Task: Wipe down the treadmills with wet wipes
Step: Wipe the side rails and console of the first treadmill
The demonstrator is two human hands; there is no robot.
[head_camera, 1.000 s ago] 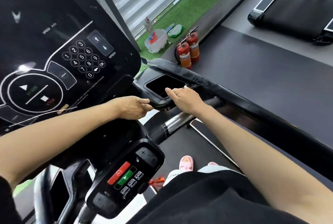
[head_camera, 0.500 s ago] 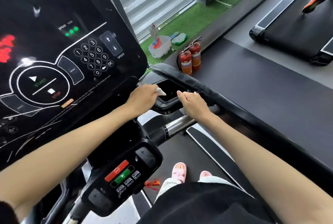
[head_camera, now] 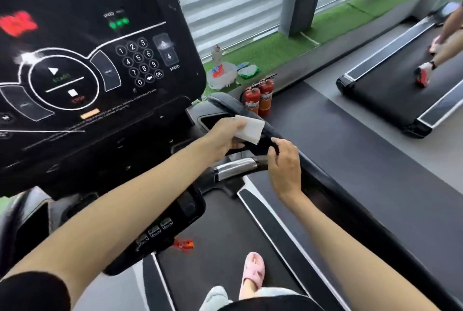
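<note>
I stand on a black treadmill whose lit console [head_camera: 100, 65] fills the upper left. My left hand [head_camera: 225, 135] holds a white wet wipe [head_camera: 250, 127] over the right cup-holder tray [head_camera: 213, 120], beside the padded right handrail [head_camera: 325, 175]. My right hand [head_camera: 285, 165] hovers just right of it with fingers curled loosely, holding nothing, above the silver grip bar [head_camera: 235, 168]. A lower control pad [head_camera: 160, 230] sits partly hidden under my left forearm.
Two red fire extinguishers [head_camera: 259, 96] stand on the floor past the handrail. A white basin with bottles [head_camera: 221, 75] and a wipes pack [head_camera: 249, 71] lie on green turf. Another person's legs move on the neighbouring treadmill [head_camera: 390, 95]. My pink slipper [head_camera: 253, 270] rests on the belt.
My left hand rose from the tray's front edge and the wipe now shows unfolded above the tray. My right hand let go of the tray edge and drew back right.
</note>
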